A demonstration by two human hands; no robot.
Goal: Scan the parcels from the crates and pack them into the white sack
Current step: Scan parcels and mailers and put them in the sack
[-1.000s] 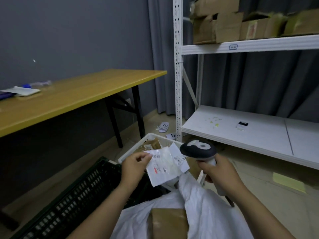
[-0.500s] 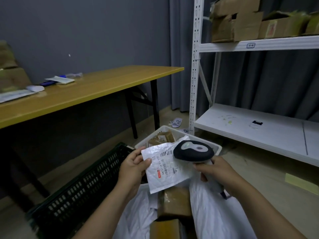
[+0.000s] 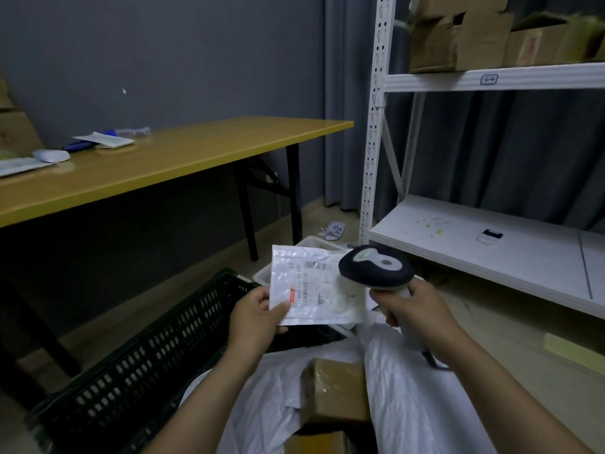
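Pinches flat white plastic mailer parcel by its left edge in left hand, clasps black-headed grey handheld scanner in right hand. Holds label flatter than a moment ago, squarer under scanner, near open white woven sack: likely scanning, packing next.

Above the white sack, the left grip pinches a parcel by its lower corner, thumb on top. The right grip curls round the handle of a scanner.
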